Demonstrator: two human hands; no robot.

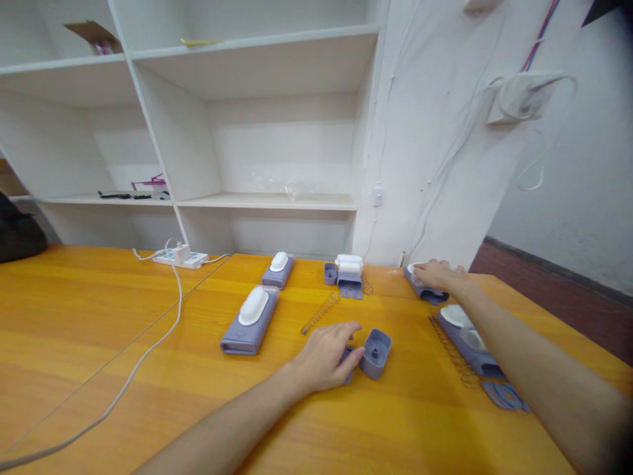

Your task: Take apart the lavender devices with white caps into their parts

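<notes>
My left hand (pixel 326 359) is low over the middle of the table, thumb and index finger apart around a small purple plastic piece (pixel 347 363), mostly hidden by the hand. Its thumb tip meets the edge of an open purple plastic cup (pixel 376 351) with a small post inside. At the back right, my right hand (pixel 439 274) is closed over a purple plastic casing (pixel 424 290) with a white oval part; its fingertips rest on the white part. Below my right forearm lies another purple casing (pixel 467 343), with a coil spring (pixel 452 349) and a flat purple plate (pixel 504 396) beside it.
Two purple casings with white oval tops (pixel 250 323) (pixel 278 270) lie left of centre. Farther back are an open casing (pixel 350 280), a small cup (pixel 330 273) and a spring (pixel 320 313). A power strip (pixel 181 256) and white cable (pixel 148 353) lie left, before white shelves (pixel 267 201).
</notes>
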